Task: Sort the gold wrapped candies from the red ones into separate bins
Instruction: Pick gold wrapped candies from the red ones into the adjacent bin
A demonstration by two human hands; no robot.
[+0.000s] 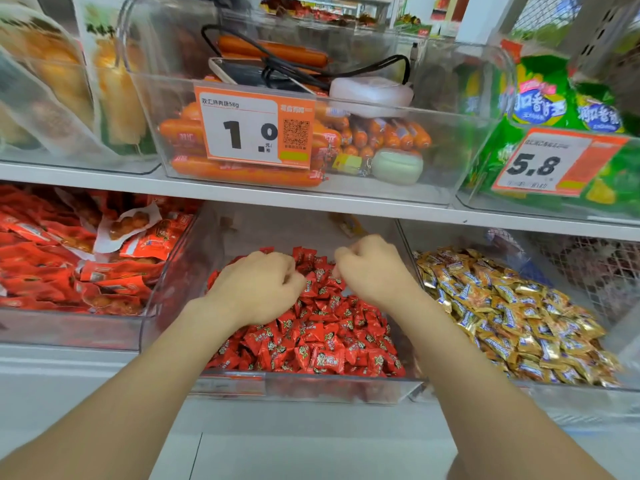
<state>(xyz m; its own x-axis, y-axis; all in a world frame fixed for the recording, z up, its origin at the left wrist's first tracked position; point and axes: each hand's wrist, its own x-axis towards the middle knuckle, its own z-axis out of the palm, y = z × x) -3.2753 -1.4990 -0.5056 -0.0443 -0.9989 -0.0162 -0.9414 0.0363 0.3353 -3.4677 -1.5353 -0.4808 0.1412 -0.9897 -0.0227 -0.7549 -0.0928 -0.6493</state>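
Hazard: a stray gold piece buried in the red candies (pixel 311 341) may go unnoticed, both hands masking the pile's rear; a loose pinch may drop pieces over the low front lip of the clear middle bin (pixel 311 382). Left hand (pixel 258 287) and right hand (pixel 372 268): fingers curled narrow, knuckles up, on the red pile; contents of either grasp cannot be told. Gold candies (pixel 512 317) lie in the adjoining right bin.

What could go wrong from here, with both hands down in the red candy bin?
1. The left hand and right hand curl down into the red candies, hiding what they hold. A red piece could get carried over by mistake.
2. The gold candies are heaped up to the front edge of the gold bin, right beside the right forearm. A brush might spill some.
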